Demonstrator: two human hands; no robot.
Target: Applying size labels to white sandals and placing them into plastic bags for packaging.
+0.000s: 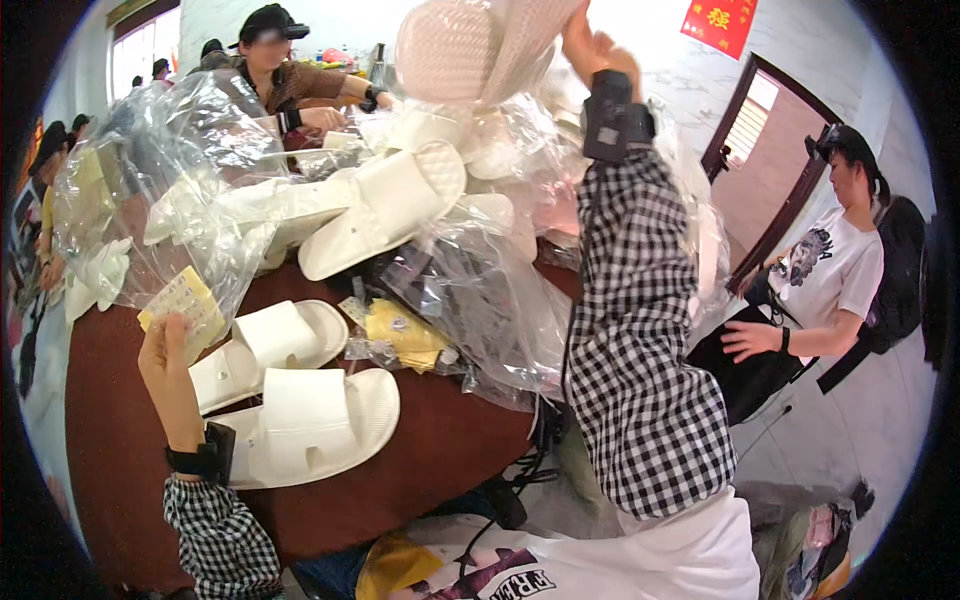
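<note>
My left hand (pixel 168 372) is closed on a sheet of yellow stickers (pixel 190 303), held up over the left of the table. Beside it, a pair of white slippers lies on the brown tabletop, the nearer slipper (pixel 315 425) in front of the farther one (pixel 285 340). High at the top, my right hand (pixel 603 58) grips a pair of pale, pinkish-white slippers (pixel 470 50) with textured soles. The picture's upper edge cuts off part of that pair, and some of the fingers are hidden.
Clear plastic bags (pixel 160 180) and loose white slippers (pixel 385 210) heap across the far side. More yellow sticker sheets (pixel 400 332) lie mid-table on the brown tabletop (pixel 440 440). A person (pixel 270 80) works across the heap; another person (pixel 825 260) is at the right, near a doorway.
</note>
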